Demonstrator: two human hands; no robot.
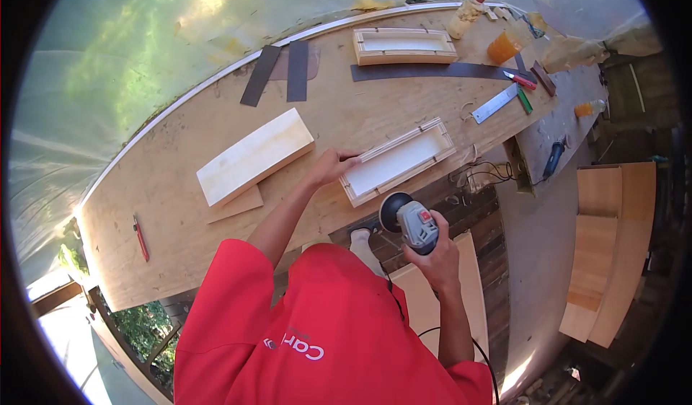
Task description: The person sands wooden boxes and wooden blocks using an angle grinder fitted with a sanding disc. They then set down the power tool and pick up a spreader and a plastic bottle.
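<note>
My right hand is wrapped round a grey power sander with a round dark disc, held near the table's front edge. Close to the disc lies a shallow wooden box with a white inside and a thin raised rim. At the box's left end, my left hand grips its edge, fingers on the rim. Left of that hand, a pale wooden block or closed box rests on the table, over a thin wood piece.
On the wooden table are another box, dark strips, a metal square, a red-handled knife, an orange bottle and red pliers. A black cord hangs by my right arm.
</note>
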